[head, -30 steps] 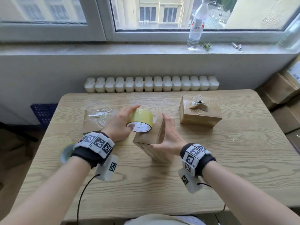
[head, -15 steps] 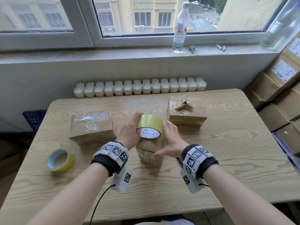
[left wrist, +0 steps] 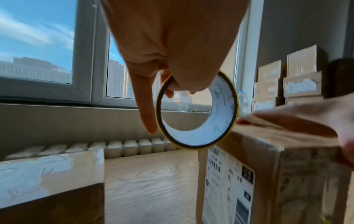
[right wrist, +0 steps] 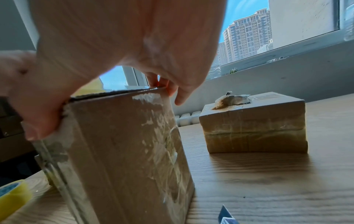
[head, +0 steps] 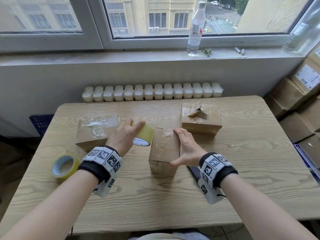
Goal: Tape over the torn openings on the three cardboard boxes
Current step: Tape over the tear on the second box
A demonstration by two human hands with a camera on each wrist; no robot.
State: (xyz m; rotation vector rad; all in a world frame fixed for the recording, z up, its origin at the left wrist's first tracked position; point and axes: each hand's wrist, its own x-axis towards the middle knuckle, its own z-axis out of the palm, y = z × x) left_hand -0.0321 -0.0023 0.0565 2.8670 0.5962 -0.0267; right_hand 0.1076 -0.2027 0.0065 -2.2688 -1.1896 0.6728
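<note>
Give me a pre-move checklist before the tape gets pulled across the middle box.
1. Tape roll in hand: ok, the left hand holds it through the core.
2. Middle box steadied: ok, the right hand rests on its top and right side.
3. Tape end stuck to the box: cannot tell.
4. Left box sealed: ok, clear tape covers its top.
5. Right box sealed: not ok, its tear gapes open.
6. Spare roll out of the way: ok, it lies apart at the table's left.
</note>
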